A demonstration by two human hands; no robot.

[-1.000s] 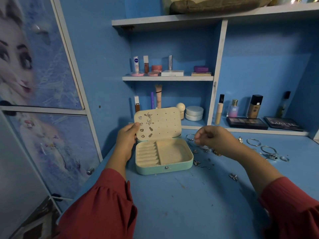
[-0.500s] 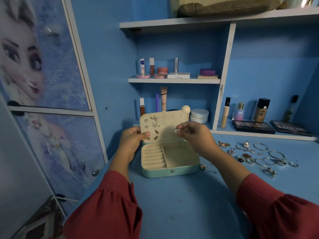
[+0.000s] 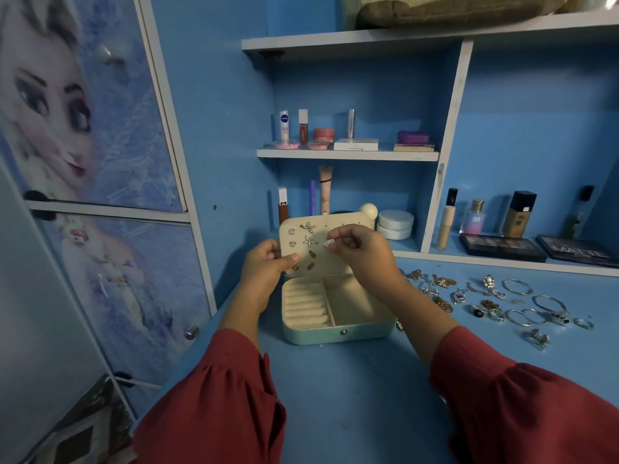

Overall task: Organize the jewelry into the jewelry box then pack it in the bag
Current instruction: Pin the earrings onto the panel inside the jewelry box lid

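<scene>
Earring point(image 3: 329, 243) pinched in right hand point(image 3: 363, 254) fingers sits just right of the lid's point(image 3: 348, 222) pinned studs; left hand point(image 3: 264, 269) grips the lid's left edge.

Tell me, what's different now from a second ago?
The right hand left the loose jewelry on the table, came across to the box's open lid and now pinches a small silver earring against it. The left hand still grips the lid's left edge; the jewelry box stays put.
</scene>
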